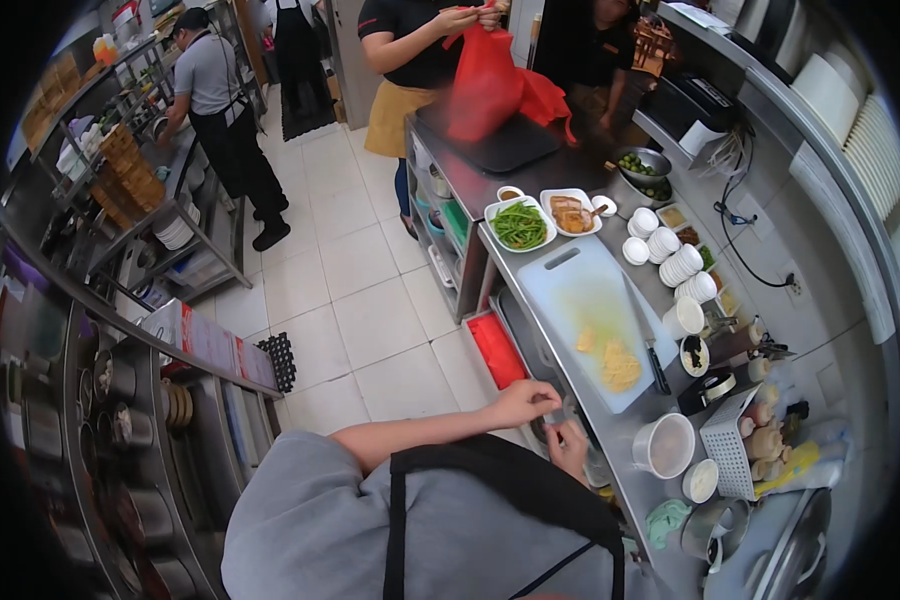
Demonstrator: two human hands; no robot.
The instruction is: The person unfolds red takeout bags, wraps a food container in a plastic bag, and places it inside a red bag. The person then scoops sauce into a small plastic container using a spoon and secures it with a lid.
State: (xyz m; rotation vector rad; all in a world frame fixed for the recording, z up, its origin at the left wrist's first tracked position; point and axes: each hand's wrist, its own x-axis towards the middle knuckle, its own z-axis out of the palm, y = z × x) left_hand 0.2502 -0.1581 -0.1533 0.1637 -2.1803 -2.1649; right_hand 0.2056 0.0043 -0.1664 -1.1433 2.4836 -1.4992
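Note:
My left hand [526,403] is held out in front of my apron, its fingers bent and pressed together. Close by, my right hand [568,446] has its fingers curled toward the left one. Anything between the fingertips is too small to make out. Both hands are beside the counter's near edge. On the counter, a white cutting board [580,290] carries a yellow chopped food [618,366]. A black-handled knife [658,368] lies along its right side. Beyond the board are a white dish of green beans [520,226] and a white dish of sliced browned food [572,213].
Stacked white cups [682,264], a white tub [664,446] and a grey basket of bottles [730,440] line the counter's right. At the far end, a person handles a red bag [485,85] over a black tray [505,150]. Another person [215,90] works at left shelves.

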